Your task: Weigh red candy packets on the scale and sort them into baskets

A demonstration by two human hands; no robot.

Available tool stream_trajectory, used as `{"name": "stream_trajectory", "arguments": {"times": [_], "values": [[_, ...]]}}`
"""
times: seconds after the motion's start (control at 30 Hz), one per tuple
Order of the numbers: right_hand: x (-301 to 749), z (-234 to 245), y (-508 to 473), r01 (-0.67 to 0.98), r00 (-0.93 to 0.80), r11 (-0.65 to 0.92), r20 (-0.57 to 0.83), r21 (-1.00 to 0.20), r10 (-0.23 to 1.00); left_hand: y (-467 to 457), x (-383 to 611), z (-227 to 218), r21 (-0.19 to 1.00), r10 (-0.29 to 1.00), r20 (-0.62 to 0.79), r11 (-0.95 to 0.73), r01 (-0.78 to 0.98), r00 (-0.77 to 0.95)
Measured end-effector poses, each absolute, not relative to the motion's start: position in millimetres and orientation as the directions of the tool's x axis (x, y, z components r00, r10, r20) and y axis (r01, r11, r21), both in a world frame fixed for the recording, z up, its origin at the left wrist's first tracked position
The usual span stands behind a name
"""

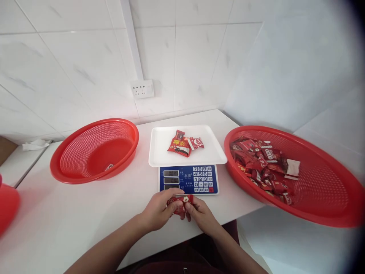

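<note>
Both of my hands pinch one small red snack packet (182, 202) just in front of the scale, near the table's front edge. My left hand (158, 212) grips its left end and my right hand (202, 215) grips its right end. The blue electronic scale (188, 179) carries a white tray (159, 152), on which lie a few red snack packets (185, 144). To the right, a big red basket (319, 190) contains several red packets (264, 167).
A second red basket (94, 150) sits left of the scale with one small item inside (108, 167). Part of another red container (7, 205) shows at the far left edge. A wall socket (142, 89) is on the tiled wall behind. The right basket overhangs the table corner.
</note>
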State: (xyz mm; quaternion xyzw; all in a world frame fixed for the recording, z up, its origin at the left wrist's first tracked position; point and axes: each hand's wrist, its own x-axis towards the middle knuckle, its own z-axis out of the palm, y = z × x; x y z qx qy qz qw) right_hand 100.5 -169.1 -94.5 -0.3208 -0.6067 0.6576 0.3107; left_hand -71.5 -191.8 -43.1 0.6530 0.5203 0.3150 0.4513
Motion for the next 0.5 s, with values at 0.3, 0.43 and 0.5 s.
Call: {"name": "stream_trajectory", "arguments": {"times": [0.3,0.43,0.5], "values": [[99.6,-108.1,-178.8,-0.080,-0.577,-0.108,-0.042,-0.991,0.815,-112.2,-87.0,20.6,0.629,0.966,0.240,-0.228,0.743,0.093],[98.6,-108.2,-179.5,-0.082,-0.562,-0.105,-0.041,-0.991,0.826,-88.3,-93.8,13.8,0.395,0.949,0.266,-0.270,0.878,0.172],[98.2,-108.1,-179.6,-0.078,-0.562,-0.102,-0.041,-0.992,0.826,-86.5,-98.3,8.8,0.364,0.938,0.307,-0.271,0.891,0.160]]}}
